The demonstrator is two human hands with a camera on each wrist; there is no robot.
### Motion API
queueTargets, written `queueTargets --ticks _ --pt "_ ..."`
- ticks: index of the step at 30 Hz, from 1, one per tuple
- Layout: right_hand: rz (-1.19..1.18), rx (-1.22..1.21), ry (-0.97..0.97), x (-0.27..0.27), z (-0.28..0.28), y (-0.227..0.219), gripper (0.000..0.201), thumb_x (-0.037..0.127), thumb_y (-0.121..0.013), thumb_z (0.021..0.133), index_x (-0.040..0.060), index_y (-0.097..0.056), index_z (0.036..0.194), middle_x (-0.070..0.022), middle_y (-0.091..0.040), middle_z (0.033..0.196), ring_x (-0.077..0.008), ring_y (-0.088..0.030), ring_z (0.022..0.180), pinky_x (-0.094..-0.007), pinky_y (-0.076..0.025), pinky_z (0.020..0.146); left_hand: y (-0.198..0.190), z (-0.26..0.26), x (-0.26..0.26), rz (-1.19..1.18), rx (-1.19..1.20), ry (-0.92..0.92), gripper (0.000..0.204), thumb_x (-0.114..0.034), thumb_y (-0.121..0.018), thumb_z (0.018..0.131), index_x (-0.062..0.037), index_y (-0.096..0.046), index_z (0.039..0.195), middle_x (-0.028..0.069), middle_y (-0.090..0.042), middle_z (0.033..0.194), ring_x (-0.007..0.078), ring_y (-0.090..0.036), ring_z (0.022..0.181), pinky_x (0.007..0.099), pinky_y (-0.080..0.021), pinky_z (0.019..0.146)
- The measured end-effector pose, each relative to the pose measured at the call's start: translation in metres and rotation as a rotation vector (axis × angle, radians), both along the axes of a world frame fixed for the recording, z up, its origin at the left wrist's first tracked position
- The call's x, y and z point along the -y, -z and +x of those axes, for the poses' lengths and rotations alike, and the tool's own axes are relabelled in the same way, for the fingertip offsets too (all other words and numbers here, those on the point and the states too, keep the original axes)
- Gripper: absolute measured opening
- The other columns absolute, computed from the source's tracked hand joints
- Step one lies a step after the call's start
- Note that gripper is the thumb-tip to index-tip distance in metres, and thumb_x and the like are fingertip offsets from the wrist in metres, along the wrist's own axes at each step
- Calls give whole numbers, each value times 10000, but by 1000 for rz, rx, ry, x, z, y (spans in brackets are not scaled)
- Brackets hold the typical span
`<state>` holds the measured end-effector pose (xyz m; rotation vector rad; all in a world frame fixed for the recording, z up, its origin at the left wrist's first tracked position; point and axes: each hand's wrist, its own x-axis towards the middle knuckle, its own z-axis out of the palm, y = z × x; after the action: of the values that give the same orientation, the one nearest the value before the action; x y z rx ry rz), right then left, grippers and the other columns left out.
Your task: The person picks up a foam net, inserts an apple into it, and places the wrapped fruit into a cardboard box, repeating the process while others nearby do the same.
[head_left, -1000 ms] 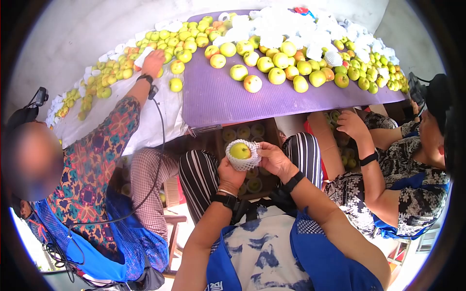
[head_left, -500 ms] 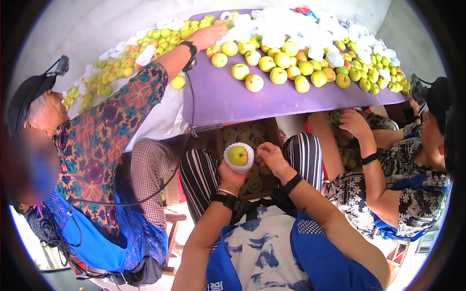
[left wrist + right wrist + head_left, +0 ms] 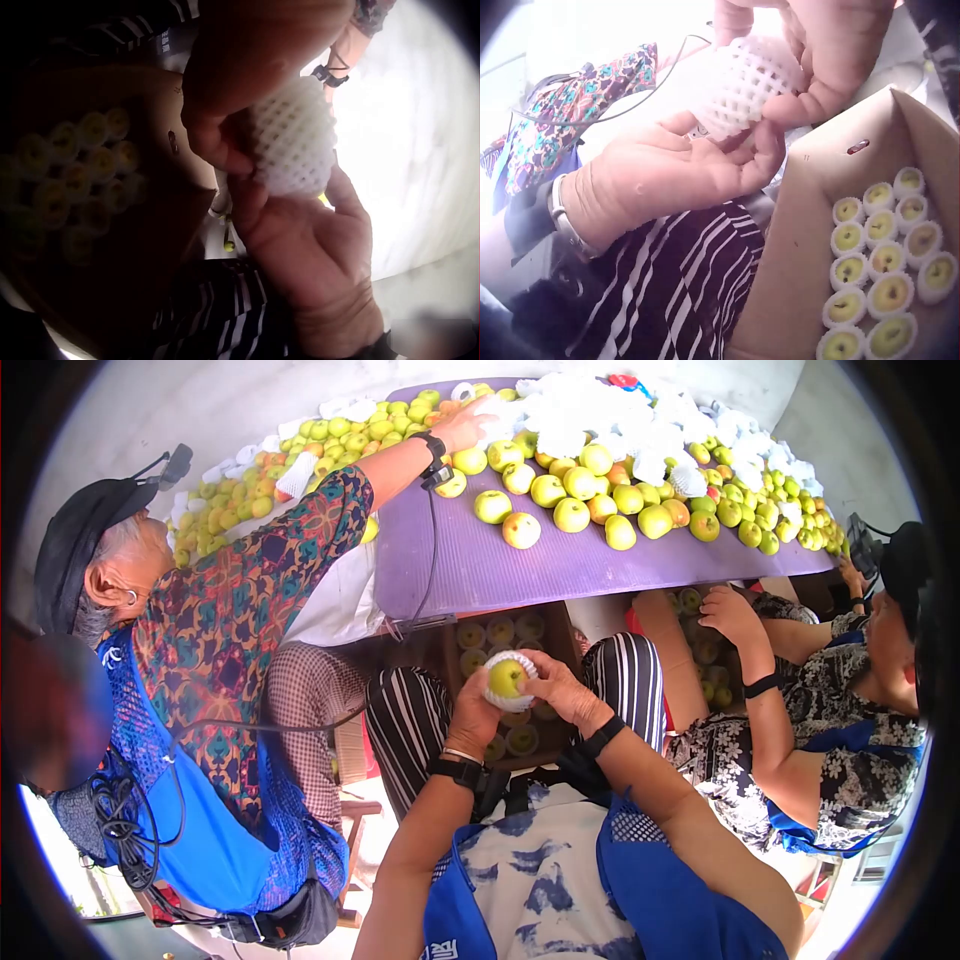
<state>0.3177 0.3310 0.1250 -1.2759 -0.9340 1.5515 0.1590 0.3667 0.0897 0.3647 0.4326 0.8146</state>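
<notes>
A yellow-green apple (image 3: 507, 678) sits inside a white foam net sleeve (image 3: 511, 702), its stem end showing in the head view. My left hand (image 3: 474, 712) holds it from the left and below. The thumb and fingers of my right hand (image 3: 556, 688) pinch the sleeve's edge on the other side. In both wrist views the netting (image 3: 294, 139) covers most of the fruit. Fingers of my left hand (image 3: 649, 169) and right hand (image 3: 832, 64) meet at the lower edge of the sleeve in the right wrist view.
A cardboard box (image 3: 787, 247) with rows of sleeved apples (image 3: 886, 256) stands between my striped knees. Ahead, a purple mat (image 3: 450, 565) bears loose apples (image 3: 571, 515) and a heap of white foam sleeves (image 3: 560, 420). People sit at both sides; the left one's arm (image 3: 400, 465) reaches across.
My right hand leaves the sleeve's edge, then returns to pinch it. The apple tilts in my left hand and shifts slightly right. The left neighbour's arm moves right over the apples toward the sleeves.
</notes>
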Motion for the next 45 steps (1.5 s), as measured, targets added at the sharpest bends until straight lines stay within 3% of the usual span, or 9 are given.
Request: queueTargets --ticks 5,9,14,23,28,32,39,42,45 --pt "309 332 -15 0 -6 26 400 193 -514 855 32 -426 1211 -66 -515 1068 -141 -479 997 -268 -383 878 13 1 1 112 -192 9 457 -164 -642 732 -4 -447 1114 96 -539 1036 218 -547 941 345 -436 847" --pt "335 380 10 0 -3 29 370 250 -470 857 34 -488 1157 -108 -534 1053 -165 -514 948 -280 -394 872 10 5 8 104 -300 29 443 -70 -698 664 -10 -474 1042 73 -548 969 186 -551 906 315 -448 823" --pt "101 -11 -24 -4 1 18 381 291 -428 903 28 -467 1176 -105 -498 1116 -159 -464 1029 -280 -368 911 1 6 6 113 -217 6 443 -61 -697 662 -14 -480 1045 68 -546 984 183 -550 905 317 -443 832" --pt "266 218 -62 -5 -3 20 514 334 -440 875 34 -335 1278 -153 -433 1215 -234 -400 1137 -317 -295 973 12 6 3 -74 3 -67 466 -208 -661 731 -8 -487 1115 103 -539 1078 210 -535 979 352 -415 884" --pt "177 63 -108 -8 6 16 524 35 -582 766 37 -394 1256 -56 -467 1159 -156 -434 1080 -284 -341 939 19 5 -1 139 -329 -100 571 -161 -693 692 6 -410 1158 113 -532 1030 215 -554 923 316 -463 799" --pt "170 319 -282 -8 12 10 511 22 -601 706 35 -468 1199 -111 -509 1136 -203 -480 1053 -291 -374 916 11 2 -3 313 -682 -69 719 -83 -731 629 12 -319 1210 124 -523 973 212 -549 910 294 -480 757" --pt "225 481 -496 -21 15 4 528 29 -614 692 39 -468 1199 -131 -530 1108 -208 -501 1026 -293 -387 895 21 1 -10 396 -707 76 726 -89 -755 574 15 -368 1179 142 -470 1062 208 -509 949 305 -451 801" --pt "188 456 -471 -29 13 16 535 58 -638 687 25 -465 1192 -134 -552 1070 -212 -530 979 -293 -416 859 25 4 -13 340 -651 71 654 -55 -724 626 3 -365 1170 136 -523 999 209 -546 910 305 -474 777" --pt "-15 432 -73 -27 10 35 559 94 -669 670 13 -462 1183 -140 -563 1055 -210 -547 950 -290 -439 824 20 6 -15 102 -609 -77 592 -32 -704 639 7 -385 1136 136 -514 1006 208 -547 893 313 -474 779"
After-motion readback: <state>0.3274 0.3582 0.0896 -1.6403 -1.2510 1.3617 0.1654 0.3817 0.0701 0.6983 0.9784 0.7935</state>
